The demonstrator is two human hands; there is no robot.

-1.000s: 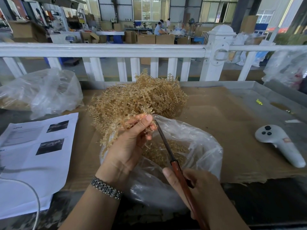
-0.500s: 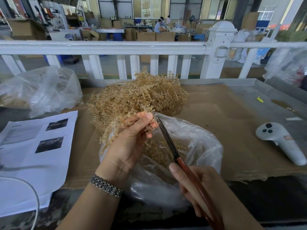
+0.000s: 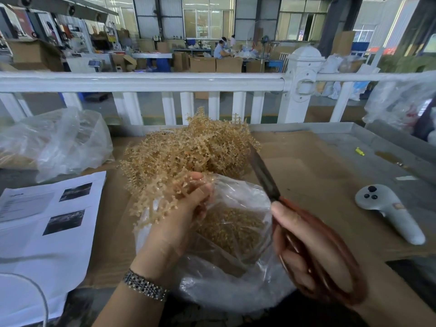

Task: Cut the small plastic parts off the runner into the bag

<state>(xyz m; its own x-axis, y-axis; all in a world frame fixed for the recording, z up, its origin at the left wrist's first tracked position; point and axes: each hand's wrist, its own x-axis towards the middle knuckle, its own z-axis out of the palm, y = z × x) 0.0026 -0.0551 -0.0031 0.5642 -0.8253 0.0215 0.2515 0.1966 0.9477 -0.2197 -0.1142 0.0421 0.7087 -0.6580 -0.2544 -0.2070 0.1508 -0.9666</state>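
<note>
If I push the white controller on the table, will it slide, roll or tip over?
The white controller lies flat on its side on the cardboard sheet, so tipping seems unlikely. Its rounded handle suggests it may rock or pivot. The smooth plastic shell would probably slide rather than grip.

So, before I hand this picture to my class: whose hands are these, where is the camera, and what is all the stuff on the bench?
There is no machine here, only a person working with bare hands. The single picture comes from a camera worn on the person's head, looking forward and down.

The left hand, with a metal bracelet on its wrist, holds a tan plastic runner over an open clear bag that already has small tan parts in it. The right hand has its grip on red-handled scissors, blades pointing up and away from the runner.

Behind the bag is a pile of more runners on brown cardboard. To the left lie printed sheets and another clear bag; to the right lies a white handheld controller. A white railing stands beyond the bench.
</note>
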